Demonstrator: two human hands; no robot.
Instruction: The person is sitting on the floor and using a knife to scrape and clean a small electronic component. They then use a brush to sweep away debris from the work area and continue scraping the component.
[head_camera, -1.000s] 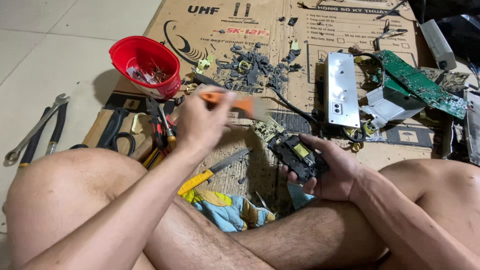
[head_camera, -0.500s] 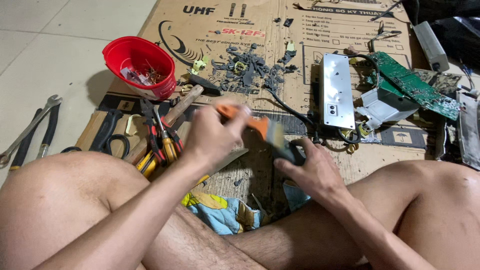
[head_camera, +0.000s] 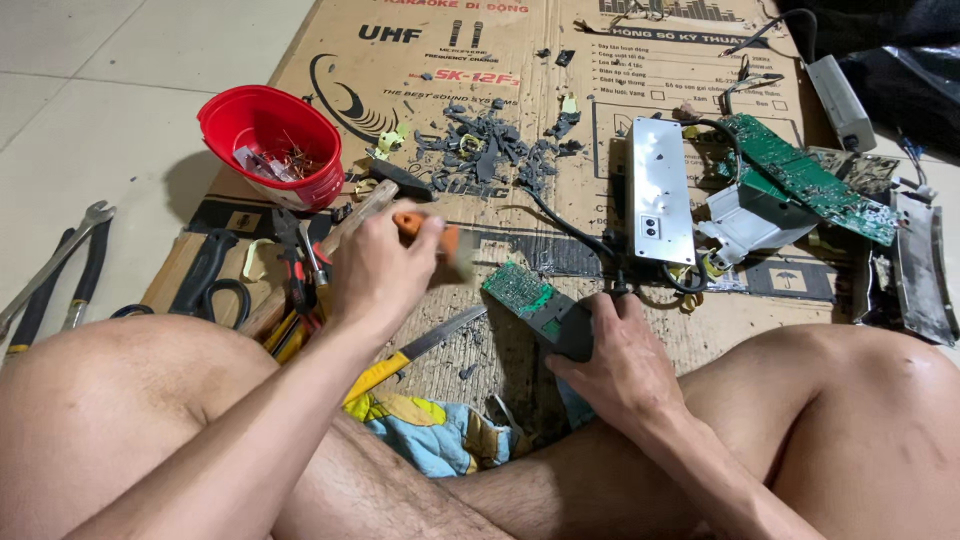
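My left hand (head_camera: 380, 268) is closed around an orange-handled tool (head_camera: 425, 232), whose tip end is blurred. My right hand (head_camera: 618, 350) grips a small black device with a green circuit board (head_camera: 535, 300), held on edge on the flattened cardboard (head_camera: 420, 60). The tool sits just left of the board, apart from it. My bare knees frame both hands.
A red bowl (head_camera: 268, 140) with small parts stands at left. Grey plastic fragments (head_camera: 490, 150) litter the cardboard. A metal plate (head_camera: 658, 190) and green circuit boards (head_camera: 805, 175) lie at right. Pliers and cutters (head_camera: 215, 285) and a wrench (head_camera: 60, 255) lie at left, a yellow-handled blade (head_camera: 415, 350) near my leg.
My left hand has drawn the orange tool back to the left, away from the device. My right hand has tilted the device so its green board faces up.
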